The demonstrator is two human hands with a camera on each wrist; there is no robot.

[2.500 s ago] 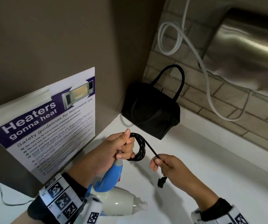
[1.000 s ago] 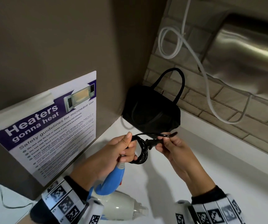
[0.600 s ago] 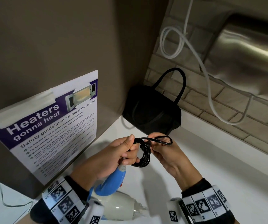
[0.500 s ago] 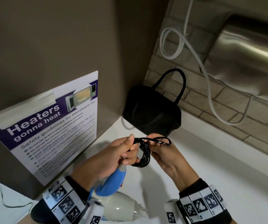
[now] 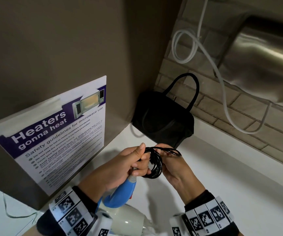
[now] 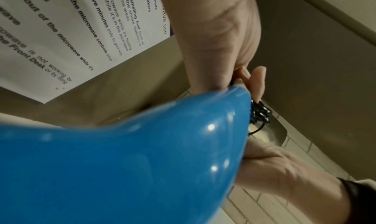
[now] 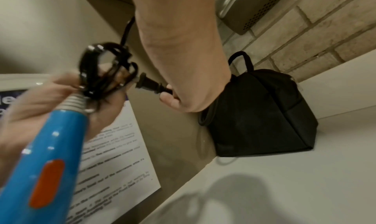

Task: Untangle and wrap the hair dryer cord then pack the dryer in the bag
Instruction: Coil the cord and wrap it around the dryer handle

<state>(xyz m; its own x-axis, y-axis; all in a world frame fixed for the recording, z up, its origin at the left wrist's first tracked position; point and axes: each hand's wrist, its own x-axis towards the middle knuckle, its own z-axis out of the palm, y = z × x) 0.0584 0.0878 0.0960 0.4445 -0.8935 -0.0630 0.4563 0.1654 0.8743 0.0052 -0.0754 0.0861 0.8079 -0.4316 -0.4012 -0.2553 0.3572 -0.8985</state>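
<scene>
The hair dryer has a blue handle [image 5: 120, 196] and a white body [image 5: 130, 220] low in the head view. My left hand [image 5: 128, 164] grips the handle's end together with the black cord coil [image 5: 156, 166]. My right hand [image 5: 171, 166] is close against the coil and pinches the plug [image 7: 150, 86], which points at the coil [image 7: 105, 66]. A short loop of cord [image 5: 171, 150] arches over my right hand. The black bag [image 5: 162, 120] stands in the corner behind my hands, handle up. In the left wrist view the handle [image 6: 142, 155] fills most of the picture.
A microwave safety poster [image 5: 55, 133] is taped to the brown cabinet side on the left. A white cable [image 5: 222, 82] hangs on the brick wall below a steel appliance [image 5: 265, 65]. The white counter [image 5: 231, 184] stretches to the right. A thin wire [image 5: 9, 213] lies at the lower left.
My right hand brought the hanging cord end and plug up to the coil, making one more loop. It now sits tight against the coil. My left hand kept its grip.
</scene>
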